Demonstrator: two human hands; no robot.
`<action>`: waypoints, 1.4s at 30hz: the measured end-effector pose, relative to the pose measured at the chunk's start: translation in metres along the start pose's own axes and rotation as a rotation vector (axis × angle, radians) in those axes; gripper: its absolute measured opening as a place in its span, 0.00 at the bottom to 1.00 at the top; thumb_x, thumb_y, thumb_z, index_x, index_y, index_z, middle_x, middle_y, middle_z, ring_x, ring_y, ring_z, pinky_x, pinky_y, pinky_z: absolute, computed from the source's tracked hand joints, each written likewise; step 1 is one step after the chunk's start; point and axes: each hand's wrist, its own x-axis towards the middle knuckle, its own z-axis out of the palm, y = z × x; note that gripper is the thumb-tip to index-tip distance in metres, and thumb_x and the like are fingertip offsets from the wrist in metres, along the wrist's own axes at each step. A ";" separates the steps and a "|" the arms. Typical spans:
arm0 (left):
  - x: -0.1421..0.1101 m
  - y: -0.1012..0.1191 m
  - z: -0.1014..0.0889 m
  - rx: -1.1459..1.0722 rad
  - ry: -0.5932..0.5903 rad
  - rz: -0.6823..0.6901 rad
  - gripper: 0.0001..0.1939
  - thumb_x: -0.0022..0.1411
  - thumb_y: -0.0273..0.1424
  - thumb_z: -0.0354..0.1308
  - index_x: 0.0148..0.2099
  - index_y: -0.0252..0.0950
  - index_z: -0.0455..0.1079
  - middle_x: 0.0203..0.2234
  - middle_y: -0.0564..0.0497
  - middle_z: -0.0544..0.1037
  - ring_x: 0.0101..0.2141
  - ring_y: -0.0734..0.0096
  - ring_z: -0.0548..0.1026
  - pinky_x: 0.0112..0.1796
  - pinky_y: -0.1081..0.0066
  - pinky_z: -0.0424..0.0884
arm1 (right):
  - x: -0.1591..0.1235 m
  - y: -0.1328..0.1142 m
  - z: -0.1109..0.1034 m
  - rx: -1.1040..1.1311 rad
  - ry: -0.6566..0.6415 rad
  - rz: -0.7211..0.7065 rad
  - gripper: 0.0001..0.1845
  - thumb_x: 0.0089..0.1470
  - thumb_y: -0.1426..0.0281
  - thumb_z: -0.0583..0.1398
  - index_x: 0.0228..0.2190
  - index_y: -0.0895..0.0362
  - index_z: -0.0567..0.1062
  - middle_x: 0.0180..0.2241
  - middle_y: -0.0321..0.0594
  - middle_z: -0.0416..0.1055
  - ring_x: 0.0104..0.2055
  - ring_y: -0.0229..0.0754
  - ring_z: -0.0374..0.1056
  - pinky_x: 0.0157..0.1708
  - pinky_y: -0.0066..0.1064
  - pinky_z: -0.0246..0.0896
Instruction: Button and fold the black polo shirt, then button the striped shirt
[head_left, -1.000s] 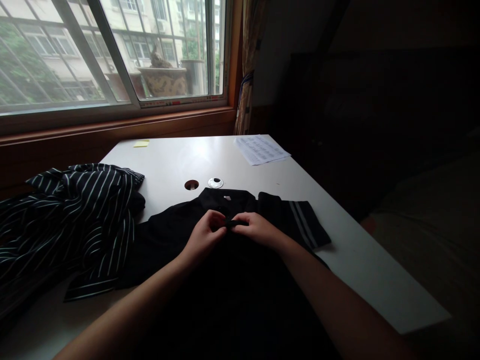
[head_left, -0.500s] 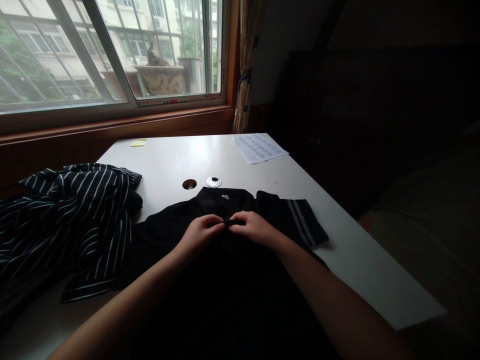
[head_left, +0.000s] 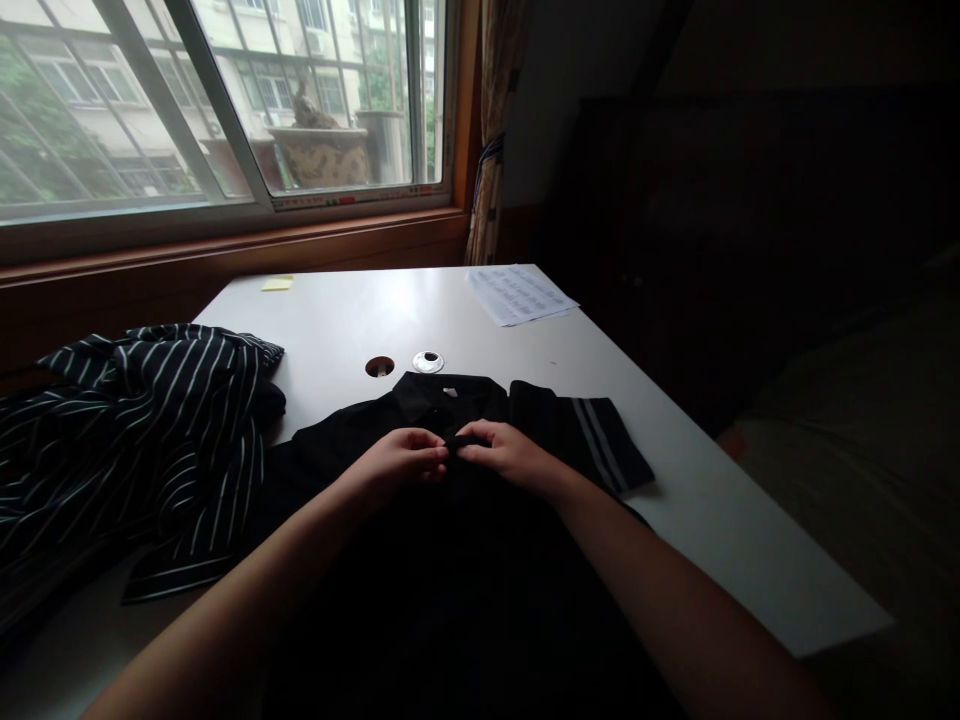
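A black collared shirt (head_left: 341, 432) lies on the white table in front of me, collar toward the window. Its sleeve with two grey stripes is folded out to the right. My left hand (head_left: 401, 460) pinches the front of the shirt just below the collar. Facing it, my right hand (head_left: 504, 452) grips a raised fold of the same front between thumb and fingers. The fingertips of both hands nearly meet. Whether a button sits between them is too dark to tell. The lower part of the shirt is lost in shadow.
On the left of the table (head_left: 337, 305) a black-and-white striped garment (head_left: 165, 430) is heaped. Printed papers (head_left: 521, 295) and a yellow sticky note (head_left: 277, 284) lie at the far edge. Behind the collar are an open cable hole (head_left: 379, 367) and a round silver grommet (head_left: 428, 362).
My left fingers have shifted slightly and curled more at the shirt front. My right hand keeps its hold almost in place, and the shirt has barely moved.
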 end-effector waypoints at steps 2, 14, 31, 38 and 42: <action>0.000 0.000 0.000 -0.001 -0.004 -0.003 0.20 0.46 0.36 0.74 0.37 0.30 0.74 0.25 0.49 0.78 0.28 0.76 0.76 0.34 0.76 0.71 | 0.000 -0.001 0.000 0.038 -0.007 0.013 0.13 0.53 0.64 0.62 0.39 0.58 0.78 0.38 0.40 0.75 0.42 0.44 0.70 0.46 0.34 0.62; -0.001 0.000 0.005 0.120 0.070 0.083 0.16 0.49 0.35 0.71 0.34 0.31 0.73 0.24 0.49 0.78 0.25 0.74 0.76 0.31 0.74 0.71 | 0.000 -0.002 0.001 -0.024 -0.001 0.003 0.11 0.53 0.67 0.62 0.39 0.57 0.78 0.40 0.40 0.75 0.45 0.45 0.70 0.47 0.34 0.62; -0.016 -0.005 0.019 0.646 0.293 0.536 0.08 0.58 0.34 0.62 0.39 0.37 0.78 0.35 0.48 0.82 0.37 0.63 0.79 0.38 0.71 0.72 | -0.001 -0.004 0.000 0.004 0.011 0.059 0.13 0.53 0.62 0.63 0.35 0.58 0.78 0.33 0.38 0.75 0.38 0.43 0.70 0.39 0.31 0.62; -0.014 -0.008 0.019 0.702 0.326 0.575 0.08 0.60 0.35 0.61 0.38 0.38 0.78 0.35 0.48 0.81 0.37 0.63 0.78 0.38 0.70 0.72 | 0.000 -0.005 0.002 -0.047 0.062 0.063 0.13 0.51 0.62 0.63 0.34 0.58 0.79 0.34 0.40 0.77 0.40 0.45 0.71 0.41 0.33 0.63; -0.011 -0.011 0.020 0.725 0.353 0.611 0.07 0.60 0.35 0.61 0.37 0.38 0.77 0.34 0.48 0.80 0.36 0.64 0.77 0.38 0.70 0.71 | 0.000 -0.005 0.003 -0.116 0.087 0.063 0.16 0.51 0.58 0.64 0.35 0.58 0.80 0.37 0.41 0.77 0.42 0.47 0.71 0.43 0.34 0.63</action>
